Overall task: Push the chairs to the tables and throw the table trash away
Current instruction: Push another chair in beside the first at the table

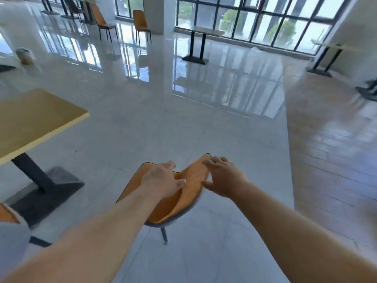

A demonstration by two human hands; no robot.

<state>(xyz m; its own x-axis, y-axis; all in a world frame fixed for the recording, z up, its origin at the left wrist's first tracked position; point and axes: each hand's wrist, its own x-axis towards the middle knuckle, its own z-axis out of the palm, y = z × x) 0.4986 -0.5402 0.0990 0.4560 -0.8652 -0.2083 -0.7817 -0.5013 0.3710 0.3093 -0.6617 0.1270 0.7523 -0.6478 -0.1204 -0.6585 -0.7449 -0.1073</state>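
Out on the open floor, left hand (pixel 163 180) and right hand (pixel 222 178) each take a grip on the chair (pixel 183 193) backrest; the worktop (pixel 36 119) lies off left, nearer the left hand.

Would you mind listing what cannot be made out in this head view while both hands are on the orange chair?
- Orange chair: most of its legs and its seat, hidden by the backrest and forearms.
- Left hand and right hand: grip firmness, blurred by motion.
- Cup-like object at far left: too blurred to identify.
- Wooden table: cut off by the left edge.
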